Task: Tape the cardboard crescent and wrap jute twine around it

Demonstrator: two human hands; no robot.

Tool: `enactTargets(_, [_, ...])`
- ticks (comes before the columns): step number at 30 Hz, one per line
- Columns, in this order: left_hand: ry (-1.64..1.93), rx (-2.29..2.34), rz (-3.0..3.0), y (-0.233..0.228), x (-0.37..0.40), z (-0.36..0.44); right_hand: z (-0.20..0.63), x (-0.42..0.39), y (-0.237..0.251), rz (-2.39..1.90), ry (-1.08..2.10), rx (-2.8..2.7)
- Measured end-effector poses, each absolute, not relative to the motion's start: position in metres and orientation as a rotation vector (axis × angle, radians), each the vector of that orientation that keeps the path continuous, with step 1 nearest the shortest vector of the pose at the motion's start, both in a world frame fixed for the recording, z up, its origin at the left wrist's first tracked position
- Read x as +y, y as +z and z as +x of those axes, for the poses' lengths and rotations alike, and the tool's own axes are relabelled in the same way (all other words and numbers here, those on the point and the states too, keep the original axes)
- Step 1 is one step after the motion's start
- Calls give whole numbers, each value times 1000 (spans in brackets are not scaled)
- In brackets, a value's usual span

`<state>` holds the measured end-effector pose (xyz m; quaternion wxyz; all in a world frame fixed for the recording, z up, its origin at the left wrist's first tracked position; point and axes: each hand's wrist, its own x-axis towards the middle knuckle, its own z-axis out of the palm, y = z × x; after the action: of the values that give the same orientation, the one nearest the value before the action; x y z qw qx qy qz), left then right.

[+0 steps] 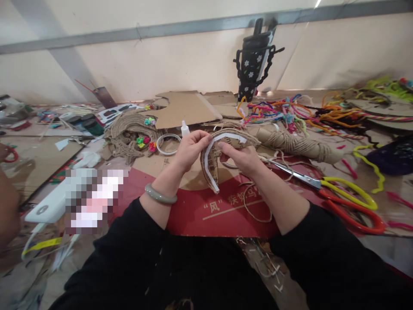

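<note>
**A:** What do you have closest in?

**B:** I see both black sleeves coming up from the bottom edge, a grey-green bangle point(160, 196) on the left wrist. My left hand point(190, 148) and right hand point(242, 157) are close together, both pinched on a curved arch-shaped cardboard strip wrapped in brown jute twine with a white paper edge point(211, 161). The left thumb and fingers grip its top left, the right fingers press on the top from the other side. It is held up just above the red printed cardboard sheet point(206, 211).

**A:** And around the hands?

**B:** To the right, on the same sheet, I see large scissors with one yellow and one red handle point(342, 193), blades pointing towards the right hand. Just behind the hands stands a small white glue bottle point(184, 128), with a white tape ring point(168, 144) beside it.

**A:** Further back?

**B:** A pile of coiled jute rope point(129, 129) on the left, a tangle of coloured pipe cleaners point(280, 112) on the right, and a black flowered bottle with a black cord handle point(253, 69) against the wall.
</note>
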<state>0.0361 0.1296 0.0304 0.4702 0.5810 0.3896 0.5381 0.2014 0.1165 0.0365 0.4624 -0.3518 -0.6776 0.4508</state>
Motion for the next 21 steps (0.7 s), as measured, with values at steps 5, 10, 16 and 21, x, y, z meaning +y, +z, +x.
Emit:
enactTargets(5, [1312, 935, 1401, 29, 130, 36, 201, 118, 35, -910, 1076, -1594])
enactTargets(10, [1295, 953, 1405, 32, 129, 37, 199, 115, 41, -927, 1066, -1657])
enactTargets(16, [1314, 968, 1441, 31, 130, 37, 199, 118, 35, -890, 1100, -1539])
enactTargets(21, [1290, 968, 1459, 31, 129, 37, 199, 118, 35, -894, 1102, -1623])
